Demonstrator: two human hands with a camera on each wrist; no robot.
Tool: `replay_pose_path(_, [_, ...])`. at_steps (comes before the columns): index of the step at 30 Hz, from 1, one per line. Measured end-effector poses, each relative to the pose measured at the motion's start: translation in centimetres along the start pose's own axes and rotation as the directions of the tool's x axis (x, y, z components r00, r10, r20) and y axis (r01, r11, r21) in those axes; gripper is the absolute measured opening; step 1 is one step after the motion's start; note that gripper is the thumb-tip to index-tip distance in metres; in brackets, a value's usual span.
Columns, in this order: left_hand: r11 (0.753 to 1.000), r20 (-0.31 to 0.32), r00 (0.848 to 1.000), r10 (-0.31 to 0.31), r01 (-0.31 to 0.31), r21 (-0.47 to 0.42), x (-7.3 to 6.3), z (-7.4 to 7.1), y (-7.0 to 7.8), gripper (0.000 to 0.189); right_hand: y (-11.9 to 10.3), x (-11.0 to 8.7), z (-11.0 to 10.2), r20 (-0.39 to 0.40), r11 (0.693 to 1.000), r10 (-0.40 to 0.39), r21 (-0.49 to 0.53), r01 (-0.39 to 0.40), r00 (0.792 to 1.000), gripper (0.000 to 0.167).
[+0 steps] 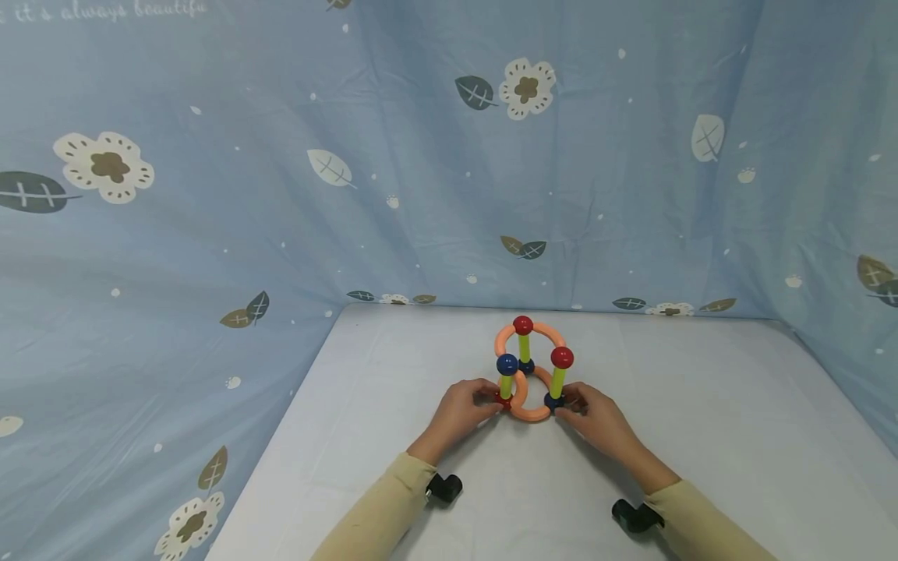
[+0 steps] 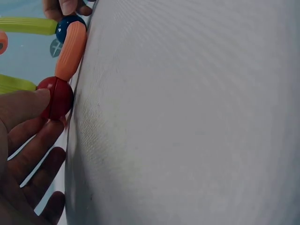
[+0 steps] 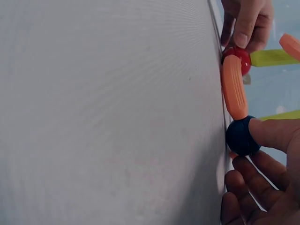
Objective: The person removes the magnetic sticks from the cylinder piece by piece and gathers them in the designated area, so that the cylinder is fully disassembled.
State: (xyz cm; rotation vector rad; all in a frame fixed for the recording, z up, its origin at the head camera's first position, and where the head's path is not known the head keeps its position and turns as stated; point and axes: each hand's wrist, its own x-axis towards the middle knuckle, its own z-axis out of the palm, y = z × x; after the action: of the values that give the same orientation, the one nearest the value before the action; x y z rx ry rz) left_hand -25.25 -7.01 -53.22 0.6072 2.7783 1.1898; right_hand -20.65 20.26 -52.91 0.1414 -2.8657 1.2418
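A toy frame of balls and rods stands on the table in front of me. My left hand [image 1: 463, 409] pinches the red ball [image 2: 59, 99] at its lower left between thumb and fingers. At the lower right, my right hand [image 1: 598, 421] holds a dark blue ball [image 3: 240, 136] the same way. A curved orange rod [image 1: 531, 415] joins these two balls along the front. Yellow-green rods [image 1: 557, 383] rise from the lower balls. They carry a red ball [image 1: 562, 358] at right, a blue ball [image 1: 507, 364] at left and another red ball [image 1: 522, 326] at back.
The white table [image 1: 393, 351] extends to both sides of the toy. Behind it hangs a blue patterned cloth [image 1: 421, 156], which also comes down along the left and right sides. A black wrist camera [image 1: 445, 488] sits below my left wrist, another [image 1: 634, 516] below my right.
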Motion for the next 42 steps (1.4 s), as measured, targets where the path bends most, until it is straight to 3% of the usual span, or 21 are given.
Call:
replay_pose_path(12, [1.0, -0.007, 1.0, 0.022, -0.022, 0.002, 0.0, 0.2, -0.1, 0.024, 0.1, 0.7, 0.2, 0.005, 0.999, 0.033, -0.017, -0.033, 0.999, 0.034])
replay_pose_path(28, [0.995, 0.042, 0.996, 0.083, -0.086, 0.06, -0.4, 0.7, 0.8, 0.025, 0.5, 1.8, -0.1, -0.026, 0.998, -0.007, -0.064, 0.005, 1.0, 0.041])
replay_pose_path(42, [0.99, 0.059, 0.989, 0.136, -0.138, 0.031, -0.4, 1.7, 1.3, 0.02, 1.0, 3.2, 0.3, -0.061, 1.0, 0.017, -0.013, -0.018, 0.998, 0.036])
